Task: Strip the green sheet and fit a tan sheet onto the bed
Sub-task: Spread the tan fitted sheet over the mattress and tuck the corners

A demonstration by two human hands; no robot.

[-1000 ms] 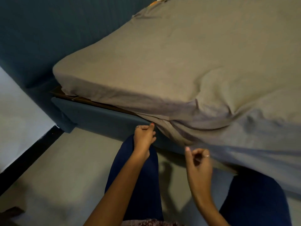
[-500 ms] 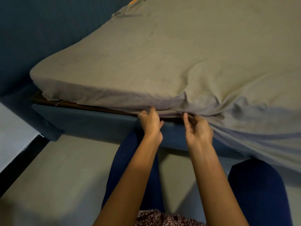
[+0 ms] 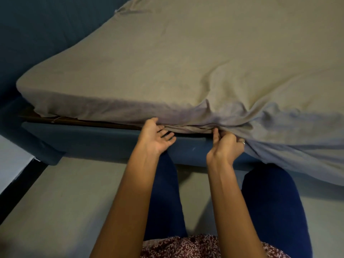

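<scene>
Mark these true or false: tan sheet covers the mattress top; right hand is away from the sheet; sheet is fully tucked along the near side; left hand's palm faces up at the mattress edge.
1. Tan sheet covers the mattress top: true.
2. Right hand is away from the sheet: false, its fingers hold the sheet's edge.
3. Sheet is fully tucked along the near side: false, right of the hands it hangs loose over the blue bed frame.
4. Left hand lies palm up at the mattress edge: true.

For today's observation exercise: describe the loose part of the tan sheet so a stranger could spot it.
Start at the blue bed frame along the mattress's near side. Follow the tan sheet rightward past the right hand. Unlike the tucked left stretch, this part hangs over the frame.
</scene>
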